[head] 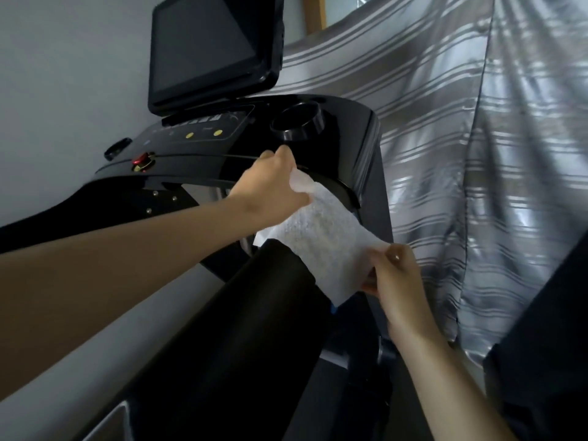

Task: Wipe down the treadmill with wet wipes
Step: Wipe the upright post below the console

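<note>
stretching a white, textured wet wipe (321, 246) flat, left hand (270, 189) gripping one corner, right hand (394, 278) pinching another, beside black treadmill console (343, 144)

a home room: treadmill (334, 128) beside a striped grey curtain (461, 154).

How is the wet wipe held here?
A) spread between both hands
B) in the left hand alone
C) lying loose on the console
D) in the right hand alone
A: the left hand grips the upper end of the wet wipe, the right hand pinches its lower edge.
</note>
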